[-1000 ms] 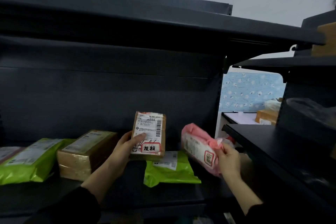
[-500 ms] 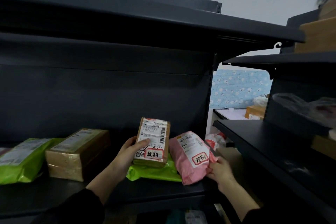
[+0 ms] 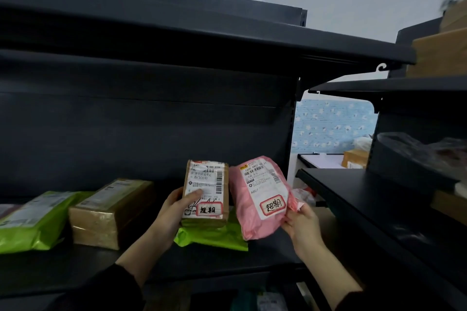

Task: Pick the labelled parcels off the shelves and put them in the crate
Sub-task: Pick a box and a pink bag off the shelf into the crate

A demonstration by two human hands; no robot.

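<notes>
My left hand [image 3: 174,212] grips a small brown cardboard parcel [image 3: 209,179], held upright over the shelf [image 3: 101,265]; it bears a white shipping label and a red-bordered sticker near its bottom. My right hand [image 3: 302,225] holds a pink plastic mailer [image 3: 255,199] by its lower right corner, label facing me, with the same kind of red-bordered sticker. The two parcels are side by side, nearly touching. No crate is in view.
A green mailer [image 3: 214,237] lies on the shelf under the held parcels. Further left sit a taped brown box [image 3: 108,214] and another green mailer [image 3: 35,219]. A second dark shelving unit [image 3: 379,199] stands close on the right, with boxes on it.
My right hand turned the pink mailer label-up and brought it left beside the brown parcel. My left hand kept the brown parcel upright, roughly in place.
</notes>
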